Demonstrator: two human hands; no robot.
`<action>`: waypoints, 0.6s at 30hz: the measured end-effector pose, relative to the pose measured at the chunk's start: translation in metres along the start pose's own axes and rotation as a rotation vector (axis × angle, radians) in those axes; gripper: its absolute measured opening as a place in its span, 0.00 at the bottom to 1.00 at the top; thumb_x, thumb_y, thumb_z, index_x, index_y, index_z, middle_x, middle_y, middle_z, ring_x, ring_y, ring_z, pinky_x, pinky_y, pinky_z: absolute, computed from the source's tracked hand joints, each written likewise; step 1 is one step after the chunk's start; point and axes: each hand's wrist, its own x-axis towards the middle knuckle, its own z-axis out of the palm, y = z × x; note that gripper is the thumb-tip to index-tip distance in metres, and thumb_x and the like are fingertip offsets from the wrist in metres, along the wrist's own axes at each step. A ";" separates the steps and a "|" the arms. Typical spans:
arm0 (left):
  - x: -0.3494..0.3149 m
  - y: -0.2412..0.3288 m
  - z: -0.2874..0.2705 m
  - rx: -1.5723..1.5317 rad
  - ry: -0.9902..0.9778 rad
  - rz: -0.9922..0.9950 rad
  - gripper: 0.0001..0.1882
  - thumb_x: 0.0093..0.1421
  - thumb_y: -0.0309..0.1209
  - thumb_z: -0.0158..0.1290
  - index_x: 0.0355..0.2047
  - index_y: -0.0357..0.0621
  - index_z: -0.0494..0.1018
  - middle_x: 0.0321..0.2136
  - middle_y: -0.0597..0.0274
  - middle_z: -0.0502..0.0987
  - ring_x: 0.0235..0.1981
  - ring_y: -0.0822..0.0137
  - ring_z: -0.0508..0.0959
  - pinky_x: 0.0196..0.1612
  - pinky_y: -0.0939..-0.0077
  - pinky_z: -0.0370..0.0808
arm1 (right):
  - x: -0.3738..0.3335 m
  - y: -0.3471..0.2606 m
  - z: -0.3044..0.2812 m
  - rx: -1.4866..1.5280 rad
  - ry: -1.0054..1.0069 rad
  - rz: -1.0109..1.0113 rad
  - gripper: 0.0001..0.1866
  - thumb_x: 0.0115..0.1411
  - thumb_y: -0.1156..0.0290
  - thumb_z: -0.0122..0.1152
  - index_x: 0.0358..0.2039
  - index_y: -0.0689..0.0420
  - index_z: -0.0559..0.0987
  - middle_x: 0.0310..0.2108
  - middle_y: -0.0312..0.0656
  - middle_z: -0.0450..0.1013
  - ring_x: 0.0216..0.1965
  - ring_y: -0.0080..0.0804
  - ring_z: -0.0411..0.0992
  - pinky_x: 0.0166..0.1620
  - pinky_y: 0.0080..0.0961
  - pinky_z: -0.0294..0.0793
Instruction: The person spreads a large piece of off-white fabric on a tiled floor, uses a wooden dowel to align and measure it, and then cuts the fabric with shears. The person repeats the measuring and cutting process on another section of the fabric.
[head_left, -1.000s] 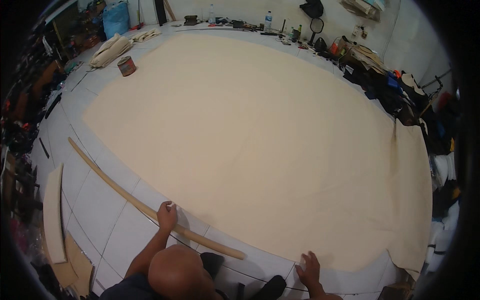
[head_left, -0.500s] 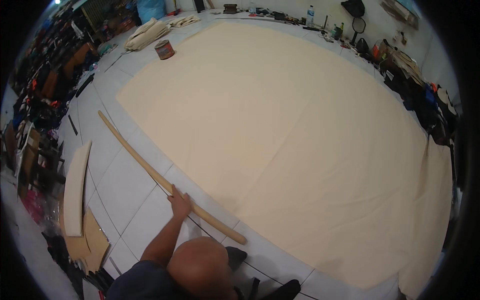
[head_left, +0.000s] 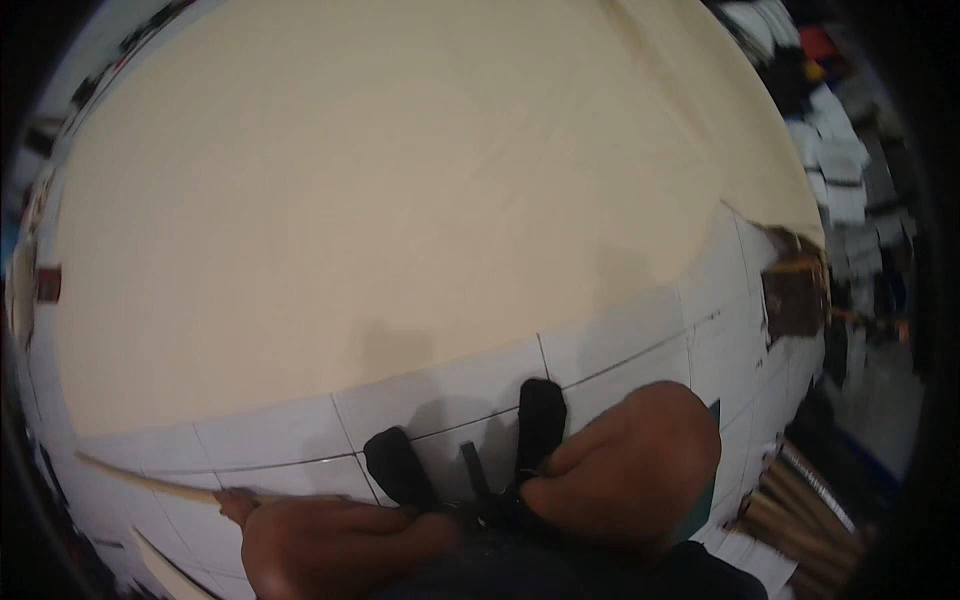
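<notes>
A large cream sheet [head_left: 400, 200] lies spread over the white tiled floor, with faint creases toward its right side. Along its near edge, at the lower left, lies a long pale wooden pole [head_left: 150, 482]. My left hand [head_left: 235, 505] is closed round this pole, left of my bent left knee, which hides part of the pole's near end. Nowhere in the picture does my right hand appear. Both of my feet, in black, rest on the tiles just short of the sheet.
A reddish tin [head_left: 48, 284] stands at the far left. On the right are a brown box [head_left: 793, 302] by the sheet's corner, several brown tubes [head_left: 800, 510] and stacks of white material [head_left: 840, 170]. A cream strip [head_left: 165, 570] lies at the lower left.
The view has swung to the right, so the pole and tin now sit further left and both knees show. My left hand still grips the pole.
</notes>
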 end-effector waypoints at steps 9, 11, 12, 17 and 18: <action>0.018 0.278 -0.140 -0.132 -0.014 1.000 0.21 0.64 0.30 0.54 0.56 0.36 0.68 0.54 0.41 0.69 0.58 0.44 0.67 0.61 0.56 0.64 | -0.011 0.011 0.022 -0.016 0.314 0.123 0.18 0.53 0.52 0.59 0.37 0.51 0.80 0.36 0.40 0.76 0.40 0.35 0.74 0.49 0.30 0.72; 0.004 0.360 -0.161 0.031 -0.185 1.194 0.23 0.59 0.32 0.58 0.55 0.42 0.70 0.56 0.44 0.69 0.59 0.45 0.67 0.62 0.55 0.64 | -0.002 0.018 0.027 0.029 0.303 0.075 0.19 0.53 0.52 0.59 0.38 0.52 0.79 0.36 0.40 0.76 0.40 0.35 0.74 0.49 0.30 0.72; -0.007 0.395 -0.160 0.102 -0.214 1.314 0.24 0.58 0.35 0.60 0.55 0.45 0.71 0.56 0.46 0.69 0.59 0.47 0.68 0.62 0.55 0.65 | 0.003 0.023 0.031 0.052 0.288 0.063 0.19 0.54 0.52 0.59 0.38 0.52 0.79 0.36 0.41 0.76 0.40 0.35 0.74 0.49 0.30 0.72; -0.115 0.535 -0.101 0.035 -0.366 1.475 0.26 0.58 0.42 0.58 0.55 0.47 0.72 0.58 0.49 0.69 0.60 0.49 0.67 0.62 0.55 0.64 | 0.022 0.060 0.045 0.209 0.211 -0.009 0.20 0.55 0.51 0.60 0.38 0.54 0.78 0.36 0.43 0.75 0.40 0.36 0.74 0.48 0.32 0.72; -0.143 0.548 -0.077 -0.003 -0.411 1.541 0.28 0.57 0.44 0.58 0.56 0.47 0.71 0.59 0.48 0.67 0.61 0.49 0.65 0.64 0.54 0.61 | 0.026 0.069 0.045 0.245 0.193 -0.027 0.20 0.55 0.51 0.60 0.39 0.55 0.78 0.36 0.43 0.75 0.40 0.36 0.74 0.48 0.32 0.72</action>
